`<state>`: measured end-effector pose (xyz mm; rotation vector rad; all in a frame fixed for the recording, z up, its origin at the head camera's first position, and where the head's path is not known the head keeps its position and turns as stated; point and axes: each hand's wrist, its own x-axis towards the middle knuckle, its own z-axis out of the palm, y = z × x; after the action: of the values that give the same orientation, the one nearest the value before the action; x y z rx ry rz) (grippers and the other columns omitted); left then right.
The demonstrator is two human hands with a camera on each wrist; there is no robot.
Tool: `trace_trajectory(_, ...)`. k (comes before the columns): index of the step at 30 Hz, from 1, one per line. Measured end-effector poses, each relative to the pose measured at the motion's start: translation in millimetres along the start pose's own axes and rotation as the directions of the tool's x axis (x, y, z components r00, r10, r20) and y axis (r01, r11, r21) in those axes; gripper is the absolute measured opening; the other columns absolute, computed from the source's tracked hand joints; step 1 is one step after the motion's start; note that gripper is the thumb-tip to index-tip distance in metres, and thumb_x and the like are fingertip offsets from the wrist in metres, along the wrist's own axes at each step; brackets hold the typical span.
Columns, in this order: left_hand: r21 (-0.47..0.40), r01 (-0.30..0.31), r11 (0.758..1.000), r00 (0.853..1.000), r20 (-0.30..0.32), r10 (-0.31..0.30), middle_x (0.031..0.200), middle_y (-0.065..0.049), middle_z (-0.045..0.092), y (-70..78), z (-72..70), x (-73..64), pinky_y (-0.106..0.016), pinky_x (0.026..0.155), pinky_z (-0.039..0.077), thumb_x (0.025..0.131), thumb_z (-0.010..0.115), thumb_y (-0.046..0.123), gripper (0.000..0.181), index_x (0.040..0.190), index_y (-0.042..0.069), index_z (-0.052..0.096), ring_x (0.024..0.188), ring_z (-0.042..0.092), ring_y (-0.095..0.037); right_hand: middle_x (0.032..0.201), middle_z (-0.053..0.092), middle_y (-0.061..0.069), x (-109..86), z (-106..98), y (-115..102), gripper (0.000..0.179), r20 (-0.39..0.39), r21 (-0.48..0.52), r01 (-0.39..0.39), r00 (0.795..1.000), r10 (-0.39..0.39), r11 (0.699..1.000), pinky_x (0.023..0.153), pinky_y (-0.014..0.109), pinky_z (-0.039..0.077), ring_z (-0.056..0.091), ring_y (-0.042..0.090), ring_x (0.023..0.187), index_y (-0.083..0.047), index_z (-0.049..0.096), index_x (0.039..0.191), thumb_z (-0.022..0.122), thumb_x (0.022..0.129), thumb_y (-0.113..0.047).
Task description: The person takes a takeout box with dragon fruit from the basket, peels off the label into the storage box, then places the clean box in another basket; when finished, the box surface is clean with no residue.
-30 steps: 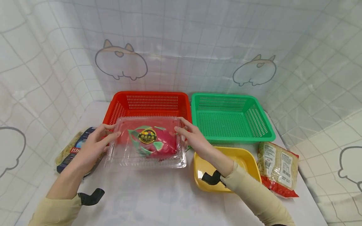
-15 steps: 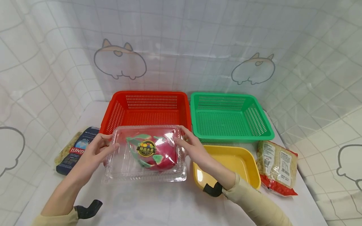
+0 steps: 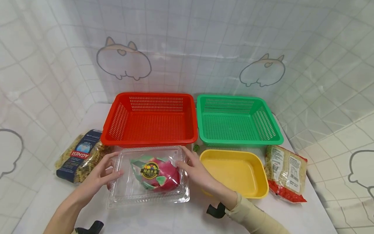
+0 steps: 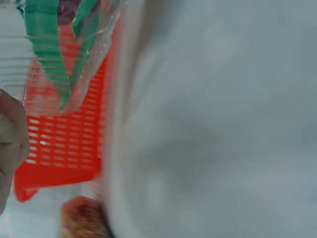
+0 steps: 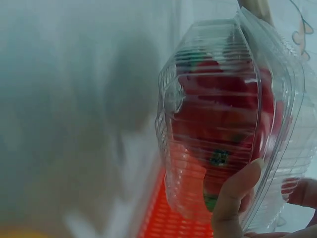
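Both hands hold a clear plastic fruit box (image 3: 128, 188) by its two ends, over the white table in front of the red basket. Inside lies a pink dragon fruit (image 3: 168, 175) with green scales, under a lid with a round black label. My left hand (image 3: 97, 174) grips the left end, thumb on top. At the right end, my right hand (image 3: 201, 172) has its thumb on the lid. The right wrist view shows the box (image 5: 213, 119) from its side, with the right hand (image 5: 235, 198) pinching its rim. In the left wrist view, the left hand (image 4: 11, 144) is mostly cut off.
A red basket (image 3: 149, 142) and a green basket (image 3: 242, 142) stand behind. A yellow tub (image 3: 233, 174) is right of the box. An AGNESI pasta bag (image 3: 81, 156) lies left, another food bag (image 3: 287, 174) far right. A small green thing (image 3: 196, 148) shows between baskets and tub.
Both hands have brought the fruit box toward the person, down in the head view, from over the red basket's front part. The basket's inside now shows fully. The grip has not changed.
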<state>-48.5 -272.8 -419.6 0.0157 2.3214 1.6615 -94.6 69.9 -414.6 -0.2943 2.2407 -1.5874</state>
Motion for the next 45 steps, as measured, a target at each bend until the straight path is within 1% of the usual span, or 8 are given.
trace_trajectory(5,0.041,0.072,0.997,0.997,0.039,-0.073,0.116,-0.013,0.038,-9.9,0.6,-0.5,-0.032,0.064,0.053,0.096,0.062,0.024,0.075,0.156,0.019,0.018,0.099,0.055,-0.016,0.123,0.044,0.019,1.2,8.4,9.9,0.072,0.03,-0.043,0.012,1.0,-0.011,0.999,0.082,0.037,0.048,0.05,0.025,0.102,-0.012,0.028,0.158,0.062,0.098,-0.032)
trace_trajectory(13,0.069,0.074,0.995,0.997,0.032,-0.077,0.124,-0.016,0.035,-17.5,4.4,4.4,-0.036,0.072,0.05,0.094,0.066,0.022,0.081,0.158,0.016,0.017,0.111,0.048,-0.032,0.132,0.035,0.022,3.4,14.6,19.1,0.079,0.016,-0.035,-0.016,1.0,0.017,0.999,0.1,0.052,0.046,0.046,0.033,0.118,-0.012,0.025,0.159,0.065,0.095,-0.032)
trace_trajectory(19,0.011,0.043,0.999,0.999,0.021,-0.043,0.13,-0.015,0.034,-23.4,9.0,11.2,-0.055,0.095,0.043,0.096,0.063,0.021,0.08,0.16,0.015,0.016,0.13,0.038,-0.044,0.135,0.032,0.025,7.6,15.7,22.0,0.079,-0.014,0.001,-0.004,1.0,0.004,1.0,0.104,0.059,0.041,0.041,0.038,0.123,-0.012,0.024,0.159,0.066,0.095,-0.029)
trace_trajectory(27,-0.022,0.056,0.998,0.998,-0.015,-0.056,0.122,-0.015,0.038,-25.4,15.1,14.6,-0.039,0.086,0.044,0.096,0.062,0.024,0.08,0.16,0.016,0.015,0.117,0.045,-0.032,0.131,0.032,0.022,8.5,16.2,24.4,0.08,-0.022,0.004,-0.019,1.0,0.019,1.0,0.102,0.056,0.042,0.04,0.036,0.12,-0.014,0.021,0.16,0.065,0.096,-0.032)
trace_trajectory(30,-0.029,0.061,0.998,0.998,-0.025,-0.061,0.121,-0.015,0.04,-24.9,15.5,14.3,-0.037,0.085,0.044,0.095,0.061,0.025,0.079,0.16,0.017,0.016,0.112,0.049,-0.026,0.135,0.03,0.021,8.4,16.5,24.1,0.081,-0.021,0.004,-0.025,0.999,0.025,1.0,0.107,0.06,0.039,0.037,0.038,0.129,-0.016,0.021,0.161,0.066,0.096,-0.034)
trace_trajectory(34,-0.028,0.051,0.998,0.998,-0.03,-0.051,0.116,-0.015,0.043,-25.1,15.5,13.1,-0.036,0.084,0.044,0.096,0.061,0.024,0.078,0.159,0.017,0.017,0.104,0.053,-0.017,0.131,0.032,0.019,9.1,17.4,22.4,0.08,-0.034,-0.009,-0.017,0.999,0.017,1.0,0.1,0.057,0.045,0.041,0.036,0.122,-0.017,0.023,0.16,0.067,0.095,-0.034)
trace_trajectory(40,-0.038,0.046,0.998,0.998,-0.028,-0.047,0.117,-0.015,0.043,-26.4,15.8,12.1,-0.034,0.083,0.045,0.096,0.06,0.024,0.078,0.16,0.018,0.016,0.103,0.054,-0.016,0.142,0.029,0.014,7.1,23.4,18.0,0.073,-0.135,-0.097,0.048,0.989,-0.061,0.994,0.109,0.056,0.039,0.037,0.032,0.132,-0.012,0.032,0.155,0.069,0.094,-0.028)
trace_trajectory(45,-0.042,0.05,0.998,0.998,-0.028,-0.051,0.116,-0.014,0.041,-26.9,15.8,11.1,-0.034,0.082,0.045,0.097,0.06,0.024,0.078,0.161,0.019,0.016,0.103,0.053,-0.016,0.144,0.034,0.007,1.3,26.3,4.5,0.062,-0.154,-0.178,0.205,0.96,-0.233,0.962,0.109,0.053,0.036,0.029,0.024,0.136,-0.015,0.044,0.148,0.069,0.092,-0.017)
